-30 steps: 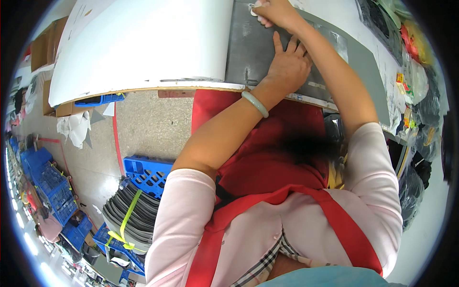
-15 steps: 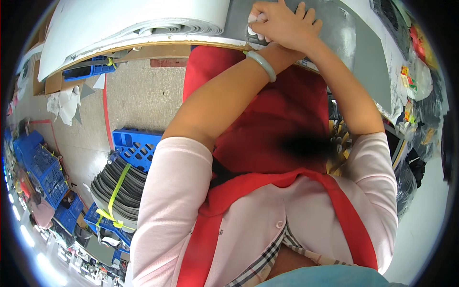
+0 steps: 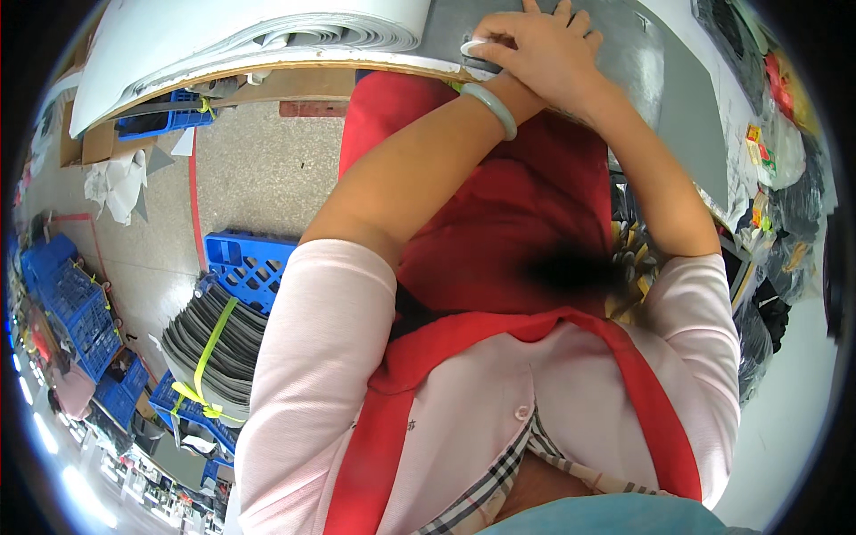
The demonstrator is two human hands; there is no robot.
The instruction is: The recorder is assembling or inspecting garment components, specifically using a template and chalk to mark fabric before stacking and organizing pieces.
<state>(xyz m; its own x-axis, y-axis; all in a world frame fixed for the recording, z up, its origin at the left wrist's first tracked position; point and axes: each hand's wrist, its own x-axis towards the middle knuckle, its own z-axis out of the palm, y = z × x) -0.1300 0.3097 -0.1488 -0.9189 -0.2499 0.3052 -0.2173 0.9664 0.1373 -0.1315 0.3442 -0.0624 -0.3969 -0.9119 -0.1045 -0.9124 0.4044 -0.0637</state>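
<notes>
My two hands meet, wrists crossed, at the near edge of a grey sheet (image 3: 644,62) on the work table. My left hand (image 3: 548,67), with a pale green bangle (image 3: 491,107) on its wrist, lies flat on the sheet with nothing in it. My right hand (image 3: 489,37) comes in from the right and mostly hides beneath it. Its fingers stick out at the left and curl around a small white piece (image 3: 473,45) at the sheet's edge. I wear a red apron (image 3: 499,232) over a pink shirt.
A thick stack of white sheets (image 3: 267,36) curls over the wooden table edge (image 3: 294,76) to the left. On the floor stand blue plastic crates (image 3: 245,263) and a strapped bundle of dark sheets (image 3: 214,343). Bags and clutter crowd the right side (image 3: 785,169).
The view has tipped down, so the table slid toward the top edge. My hands drew together at the sheet's near edge, and the left one now covers the right.
</notes>
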